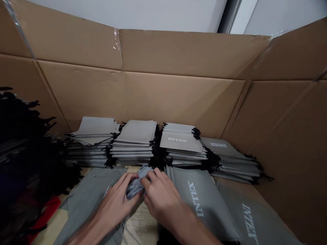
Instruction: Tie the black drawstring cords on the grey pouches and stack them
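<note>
Both of my hands meet over a small bunched grey-blue cloth (pixel 136 187) near the middle of the view. My left hand (pixel 122 194) wraps its thumb and fingers round the left side of the bundle. On the right side, the curled fingers of my right hand (pixel 160 194) press against the same cloth. Thin pale strings (pixel 130 234) hang or lie below my hands. Flat grey fabric (pixel 89 187) lies under my left forearm, and a grey bag printed INTEX (pixel 204 197) lies beside my right hand.
Behind my hands stand several stacks of grey bags (pixel 136 132) with black cord ends. Tall cardboard walls (pixel 178 98) enclose the back and sides. A dark heap of black-corded items (pixel 20 136) rises at left, with a red strip (pixel 47 212). Another INTEX bag (pixel 255 214) lies at right.
</note>
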{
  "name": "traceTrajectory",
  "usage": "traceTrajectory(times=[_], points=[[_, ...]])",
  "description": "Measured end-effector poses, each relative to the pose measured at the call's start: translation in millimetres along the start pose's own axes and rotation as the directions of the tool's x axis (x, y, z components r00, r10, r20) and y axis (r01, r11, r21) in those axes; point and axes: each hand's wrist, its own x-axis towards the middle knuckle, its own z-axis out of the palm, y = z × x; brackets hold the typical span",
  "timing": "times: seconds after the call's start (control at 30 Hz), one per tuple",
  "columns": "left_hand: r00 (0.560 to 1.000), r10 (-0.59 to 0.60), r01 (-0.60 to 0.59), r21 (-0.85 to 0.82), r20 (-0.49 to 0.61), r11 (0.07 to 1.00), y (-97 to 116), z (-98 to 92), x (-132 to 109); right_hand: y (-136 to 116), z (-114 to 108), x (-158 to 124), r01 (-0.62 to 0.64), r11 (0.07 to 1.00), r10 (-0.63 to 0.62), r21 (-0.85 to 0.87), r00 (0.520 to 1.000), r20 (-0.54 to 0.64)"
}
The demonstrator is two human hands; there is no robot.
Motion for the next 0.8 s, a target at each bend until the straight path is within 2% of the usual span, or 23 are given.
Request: traceTrajectory(times=[0.13,0.27,0.37,0.5,0.63,0.8], points=[[0.998,-0.050,0.043,-0.163,-0.036,0.986,-2,3.3,3,8,1,-2,0.013,0.999,-0.014,0.043,1.000,0.006],[0.989,-0.122,0.146,-0.412,0.085,0.899,-5,2.7,3,10,3,-7,0.056,0.990,-0.054,0.131,0.998,-0.015],[0.986,-0.119,0.164,-0.536,0.118,0.828,-10,0.0,2,5,11,-12,0.099,0.982,-0.082,0.162,0.991,-0.109],[0.978,-0.180,0.209,-0.572,0.108,0.793,-22,-1.3,1,-2,22,-14,0.182,0.976,-0.161,0.120,0.972,-0.171],[0.972,-0.204,0.235,-0.592,0.120,0.771,-33,1.3,1,-3,25,-11,0.228,0.974,-0.225,-0.016,0.946,-0.233],[0.977,-0.170,0.215,-0.584,0.132,0.783,-36,3.0,2,1,23,-9,0.309,0.944,-0.328,-0.117,0.921,-0.211]])
